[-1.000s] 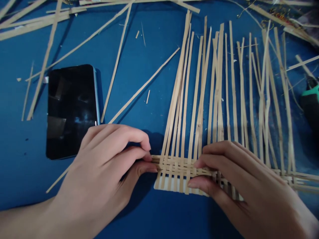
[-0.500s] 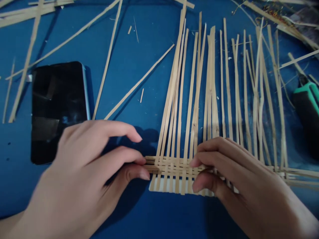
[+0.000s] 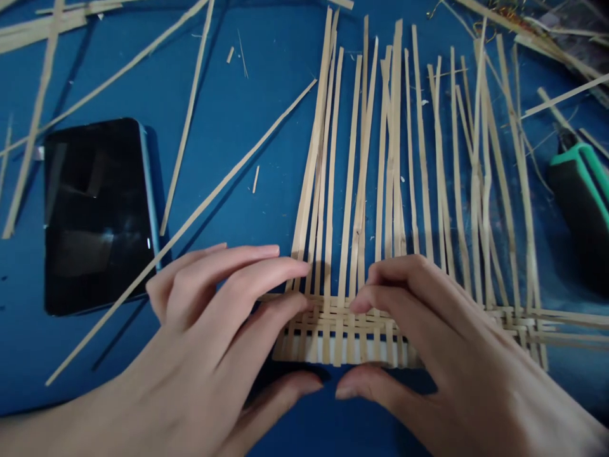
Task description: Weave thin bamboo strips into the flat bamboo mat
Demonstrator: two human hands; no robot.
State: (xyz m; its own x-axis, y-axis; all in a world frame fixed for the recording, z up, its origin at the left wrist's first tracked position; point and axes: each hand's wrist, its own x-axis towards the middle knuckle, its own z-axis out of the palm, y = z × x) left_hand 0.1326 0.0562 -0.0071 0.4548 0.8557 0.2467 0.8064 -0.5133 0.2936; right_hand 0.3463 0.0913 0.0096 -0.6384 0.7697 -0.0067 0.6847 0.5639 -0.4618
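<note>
A partly woven mat of thin bamboo strips (image 3: 361, 190) lies on a blue surface (image 3: 247, 127), its upright strips fanning away from me. A few crosswise strips (image 3: 328, 320) are woven through the near end, above a white strip (image 3: 304, 349). My left hand (image 3: 214, 343) rests with its fingers stretched flat over the left end of the woven band, thumb below the mat's near edge. My right hand (image 3: 438, 343) has its fingers curled down onto the band's middle, thumb also under the near edge. Both hands press the weave from either side.
A black phone (image 3: 95, 209) lies face up at the left. Loose bamboo strips (image 3: 190, 108) are scattered across the far and left parts of the surface. A black tool with green trim (image 3: 580, 190) lies at the right edge.
My left hand moved right and its fingers flattened onto the weave's left end. Both thumbs came down below the mat's near edge. The view shifted slightly, so the phone sits further left.
</note>
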